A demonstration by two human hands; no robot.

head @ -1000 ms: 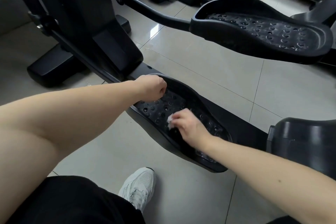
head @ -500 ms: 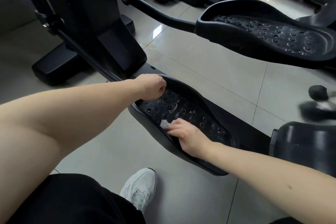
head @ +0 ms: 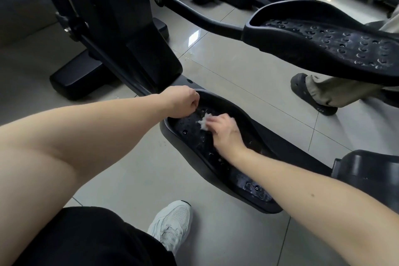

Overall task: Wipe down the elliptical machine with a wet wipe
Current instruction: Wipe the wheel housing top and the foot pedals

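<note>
Wet wipe (head: 204,123), pinched at the fingertips of our right hand (head: 224,134), has moved up the lower pedal (head: 254,188) to beside our left hand (head: 181,101), whose fingers curl on the rim. Toe end now covered, we judge.

Wet wipe (head: 203,121) mostly hidden under right hand (head: 224,133); left hand (head: 181,101) fingertips hidden at lower pedal (head: 233,171) rim.

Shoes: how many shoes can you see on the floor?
2. A white sneaker is at the bottom, beside the low pedal. A black clog is at the right, by the raised pedal. Other shoes may be hidden.
</note>
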